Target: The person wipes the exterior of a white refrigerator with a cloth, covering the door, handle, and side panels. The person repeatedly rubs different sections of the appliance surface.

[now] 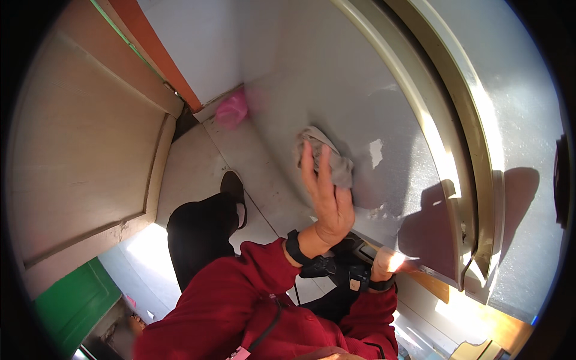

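My left hand [330, 211] presses a crumpled grey cloth [326, 155] flat against the grey door panel [324, 81] of what looks like a refrigerator. Its fingers are spread over the cloth. A ragged pale patch [376, 153] shows on the panel just right of the cloth. Lower down, my right hand [384, 263] is at the bottom edge of the same panel, its fingers wrapped on that edge and partly hidden. Strong sunlight falls on it. Dark bands circle both wrists.
Beige trim [450, 148] curves along the panel's right side. A pink plastic bag [231, 109] lies in the floor corner. A wooden door [90, 148] stands to the left, with a green panel [76, 306] below it. My shoe [233, 189] rests on the tiled floor [189, 162].
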Motion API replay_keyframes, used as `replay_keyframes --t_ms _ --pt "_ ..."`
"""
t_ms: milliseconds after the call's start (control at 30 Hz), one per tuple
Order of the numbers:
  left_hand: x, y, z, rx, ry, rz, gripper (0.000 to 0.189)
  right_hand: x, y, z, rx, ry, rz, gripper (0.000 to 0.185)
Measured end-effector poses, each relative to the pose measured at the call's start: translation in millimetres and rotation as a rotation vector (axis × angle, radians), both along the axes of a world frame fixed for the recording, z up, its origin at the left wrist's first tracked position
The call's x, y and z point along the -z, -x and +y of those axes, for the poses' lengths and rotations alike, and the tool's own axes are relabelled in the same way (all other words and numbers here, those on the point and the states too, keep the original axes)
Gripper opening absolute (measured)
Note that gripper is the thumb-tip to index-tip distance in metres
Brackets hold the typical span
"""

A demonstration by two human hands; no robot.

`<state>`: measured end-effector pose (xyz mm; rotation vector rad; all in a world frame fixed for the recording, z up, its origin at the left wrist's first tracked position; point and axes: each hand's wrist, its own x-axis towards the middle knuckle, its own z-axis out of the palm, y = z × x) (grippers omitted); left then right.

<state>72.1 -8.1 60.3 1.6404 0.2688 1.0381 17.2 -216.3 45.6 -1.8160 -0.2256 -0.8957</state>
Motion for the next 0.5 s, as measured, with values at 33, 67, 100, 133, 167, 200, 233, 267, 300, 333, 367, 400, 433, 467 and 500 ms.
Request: replay_keyframes --t_ms 33,67,100,133,167,200,233,267,300,333,367,400,433,467,500 --pt "7 -1 1 0.009 -0.012 -0.024 0.058 3 1 -1 0.041 -0.059 0.008 0.081" --pt "16 -2 1 0.026 -0.030 -0.048 0.062 6 1 -2 -0.018 -0.133 -0.039 0.080" --pt "30 -9 4 -0.001 0.051 -0.047 0.061 11 2 -4 -0.038 -0.228 -0.056 0.081" --pt "52 -28 20 -0.023 0.122 -0.041 0.060 14 4 -8 -0.061 -0.313 -0.040 0.082" --pt "75 -45 34 -0.047 0.210 -0.029 0.059 18 5 -11 -0.046 -0.291 -0.027 0.083" --pt "99 -59 50 -0.046 0.321 0.005 0.050 19 7 -16 -0.038 -0.257 0.018 0.085" --pt "123 -65 64 -0.010 0.577 0.186 0.042 22 8 -20 -0.161 -0.487 0.002 0.086" --pt "145 -67 75 0.096 0.820 0.272 0.034 23 9 -24 -0.270 -0.726 -0.029 0.088" --pt "165 -64 81 0.142 1.114 0.466 0.029 24 10 -26 -0.515 -1.227 -0.123 0.089" --pt "179 -61 77 0.192 1.212 0.357 0.030 26 10 -27 -0.503 -1.205 -0.115 0.091" --pt "187 -56 75 0.225 1.342 0.333 0.033 26 10 -28 -0.491 -1.184 -0.107 0.092" --pt "188 -51 70 0.258 1.538 0.371 0.036 28 9 -27 -0.216 -0.641 -0.001 0.094" --pt "182 -44 59 0.256 1.434 0.333 0.038 28 9 -26 -0.241 -0.635 0.015 0.095" --pt "169 -38 52 0.251 1.397 0.358 0.039 28 9 -24 -0.265 -0.629 0.032 0.097" --pt "152 -37 47 0.218 1.291 0.381 0.041 26 9 -22 -0.596 -1.158 -0.049 0.098"
